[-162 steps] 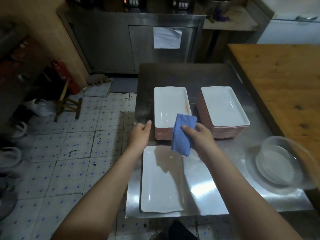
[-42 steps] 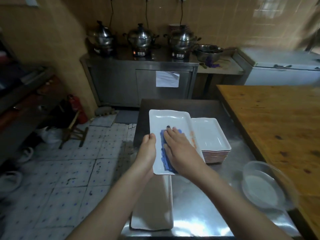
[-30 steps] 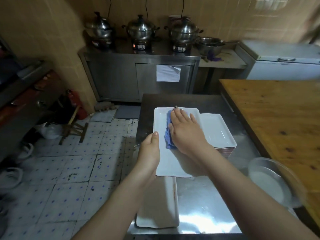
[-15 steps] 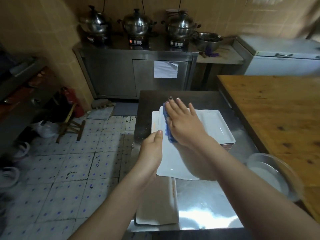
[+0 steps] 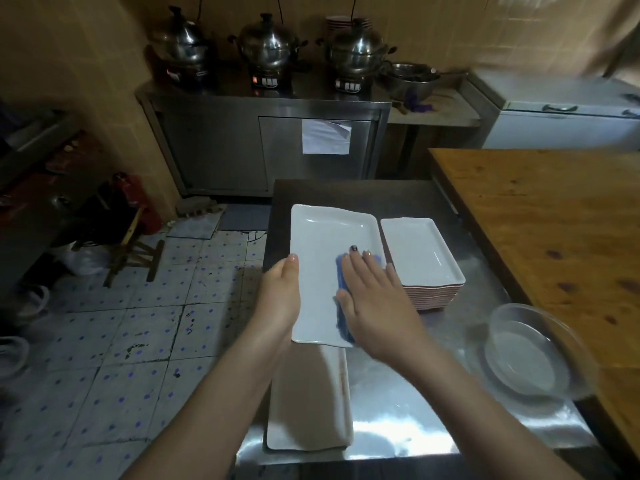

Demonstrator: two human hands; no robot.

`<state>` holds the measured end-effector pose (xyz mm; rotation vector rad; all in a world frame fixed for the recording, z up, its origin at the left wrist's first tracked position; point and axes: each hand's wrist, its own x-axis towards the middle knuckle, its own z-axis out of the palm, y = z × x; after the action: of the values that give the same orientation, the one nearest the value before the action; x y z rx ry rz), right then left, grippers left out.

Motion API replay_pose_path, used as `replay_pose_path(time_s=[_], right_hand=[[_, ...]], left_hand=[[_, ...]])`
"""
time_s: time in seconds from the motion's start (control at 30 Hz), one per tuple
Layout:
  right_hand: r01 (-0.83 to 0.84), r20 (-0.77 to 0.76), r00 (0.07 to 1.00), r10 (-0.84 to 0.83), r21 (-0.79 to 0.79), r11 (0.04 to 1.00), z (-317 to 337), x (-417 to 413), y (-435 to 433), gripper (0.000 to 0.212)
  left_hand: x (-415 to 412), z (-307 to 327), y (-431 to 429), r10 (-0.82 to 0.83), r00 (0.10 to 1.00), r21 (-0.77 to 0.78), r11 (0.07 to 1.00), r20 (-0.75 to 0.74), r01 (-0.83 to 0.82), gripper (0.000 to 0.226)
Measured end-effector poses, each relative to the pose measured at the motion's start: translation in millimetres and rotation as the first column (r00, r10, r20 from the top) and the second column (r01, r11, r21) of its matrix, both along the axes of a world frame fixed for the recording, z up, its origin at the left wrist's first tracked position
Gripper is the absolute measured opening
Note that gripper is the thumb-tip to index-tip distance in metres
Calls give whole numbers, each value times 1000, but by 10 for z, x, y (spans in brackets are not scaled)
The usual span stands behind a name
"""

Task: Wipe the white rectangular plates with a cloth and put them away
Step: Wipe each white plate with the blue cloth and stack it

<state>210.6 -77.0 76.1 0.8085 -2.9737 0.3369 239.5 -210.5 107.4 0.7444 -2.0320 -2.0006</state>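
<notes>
My left hand grips the left edge of a white rectangular plate and holds it up above the steel table. My right hand lies flat with straight fingers on a blue cloth, pressing it onto the near right part of that plate. A stack of white plates stands just to the right. Another single white plate lies on the table below the held one, near the front edge.
A clear glass bowl sits at the table's right side, beside a wooden table. Beyond stand a steel counter with three pots and a white chest freezer. Tiled floor lies to the left.
My right hand has slid the cloth from the plate's far end back to its near right part. The orange stain seen earlier on the plate no longer shows.
</notes>
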Motion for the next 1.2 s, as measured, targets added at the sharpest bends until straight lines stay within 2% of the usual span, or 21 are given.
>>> replay_pose_path(time_s=[0.17, 0.27, 0.4, 0.5, 0.6, 0.7, 0.8, 0.87, 0.93, 1.0, 1.07, 1.13, 1.2], right_hand=[[159, 46, 987, -155, -73, 985, 272, -477, -283, 54], [32, 113, 994, -9, -204, 978, 410, -462, -518, 51], [-45, 337, 924, 182, -376, 926, 503, -249, -543, 43], [-134, 250, 945, 211, -294, 946, 411, 21, -509, 45], [-186, 158, 965, 211, -159, 970, 271, 223, -395, 55], [-119, 65, 991, 118, 16, 993, 202, 159, -127, 56], [55, -15, 998, -53, 150, 987, 152, -35, 91, 58], [173, -39, 985, -169, 130, 976, 163, -144, 144, 58], [203, -43, 979, -200, 89, 975, 160, -126, 130, 59], [92, -43, 995, -89, 69, 993, 105, 33, 45, 62], [-41, 51, 998, 44, -54, 998, 65, 263, -91, 62], [-100, 118, 986, 114, -117, 988, 93, 327, -201, 61], [-107, -5, 994, 107, -12, 994, 151, 157, -274, 60]], left_hand=[[2, -84, 192, -34, 999, 9, 999, -28, 35, 28], [-24, -63, 196, -6, 999, 37, 999, -41, 7, 30], [-37, -17, 86, 16, 1000, 161, 987, 21, -19, 31], [-41, 16, -4, 48, 999, 211, 976, 1, -47, 34], [-56, 85, -53, 71, 997, 159, 985, 9, -72, 31], [-39, 102, -54, 66, 998, 90, 994, -6, -65, 28], [26, 86, -52, 16, 1000, 10, 1000, -9, -16, 31], [58, 62, -48, -19, 1000, -14, 1000, -18, 18, 32], [73, 61, -57, -35, 999, -17, 999, -25, 35, 33], [61, 80, -83, -21, 999, -13, 1000, -34, 20, 33], [35, 90, -106, -2, 999, -4, 1000, -43, 2, 30], [34, 85, -80, -2, 999, 8, 1000, -34, 2, 29], [51, 43, -13, -24, 1000, 10, 1000, -10, 24, 26]])
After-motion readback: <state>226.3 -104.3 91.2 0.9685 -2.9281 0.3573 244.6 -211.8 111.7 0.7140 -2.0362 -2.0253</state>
